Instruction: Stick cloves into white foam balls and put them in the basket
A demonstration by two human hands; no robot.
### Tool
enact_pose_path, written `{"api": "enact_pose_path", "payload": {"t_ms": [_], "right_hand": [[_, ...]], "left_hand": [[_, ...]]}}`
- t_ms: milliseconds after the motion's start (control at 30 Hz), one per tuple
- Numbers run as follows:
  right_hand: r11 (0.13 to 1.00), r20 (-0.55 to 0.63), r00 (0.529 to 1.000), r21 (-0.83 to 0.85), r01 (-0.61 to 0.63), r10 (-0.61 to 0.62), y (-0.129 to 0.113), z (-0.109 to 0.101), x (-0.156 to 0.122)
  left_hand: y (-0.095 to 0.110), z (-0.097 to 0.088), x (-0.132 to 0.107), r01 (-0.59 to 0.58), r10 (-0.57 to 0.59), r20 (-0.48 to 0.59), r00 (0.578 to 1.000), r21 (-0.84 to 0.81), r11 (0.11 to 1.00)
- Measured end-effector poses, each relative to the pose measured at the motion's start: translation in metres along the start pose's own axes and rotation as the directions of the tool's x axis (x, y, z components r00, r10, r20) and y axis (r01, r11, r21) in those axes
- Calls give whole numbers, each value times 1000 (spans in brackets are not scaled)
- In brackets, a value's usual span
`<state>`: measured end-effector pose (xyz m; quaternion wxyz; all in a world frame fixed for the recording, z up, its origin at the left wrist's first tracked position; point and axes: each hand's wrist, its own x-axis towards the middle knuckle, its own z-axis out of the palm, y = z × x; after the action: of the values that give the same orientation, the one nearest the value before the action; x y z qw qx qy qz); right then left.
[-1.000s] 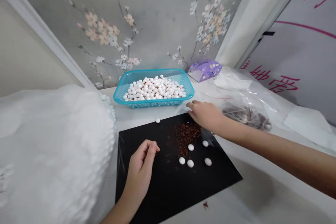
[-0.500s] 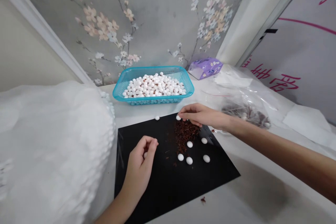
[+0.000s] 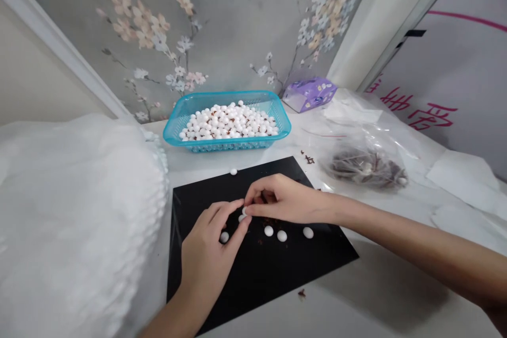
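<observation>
Mid-frame, left hand and right hand pinch white balls; turquoise basket above, purple tissue pack upper right.

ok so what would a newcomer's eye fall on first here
Probably the turquoise basket heaped with small white balls, at the back before the flowered panel. Next, the black sheet in front, over which the left hand and right hand meet with white balls between their fingertips. A purple packet stands out, right of the basket.
</observation>
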<state>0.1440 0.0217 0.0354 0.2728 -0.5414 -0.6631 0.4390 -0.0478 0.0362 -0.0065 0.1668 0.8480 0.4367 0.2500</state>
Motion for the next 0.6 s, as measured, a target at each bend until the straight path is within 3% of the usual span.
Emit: {"api": "enact_pose_path", "payload": {"t_ms": [133, 300, 433, 600], "right_hand": [[1000, 4, 1000, -11, 12, -12, 1, 0, -1], [960, -83, 989, -260, 101, -126, 13, -9, 0], [878, 3, 978, -439, 189, -209, 22, -9, -2], [783, 85, 970, -576, 235, -228, 25, -6, -2]], "left_hand": [[-2, 0, -2, -30, 30, 3, 1000, -95, 995], [-5, 0, 4, 146, -124, 95, 988, -283, 948], [-8, -1, 9, 316, -283, 141, 949, -379, 870], [-5, -3, 10, 358, -315, 170, 934, -400, 844]]}}
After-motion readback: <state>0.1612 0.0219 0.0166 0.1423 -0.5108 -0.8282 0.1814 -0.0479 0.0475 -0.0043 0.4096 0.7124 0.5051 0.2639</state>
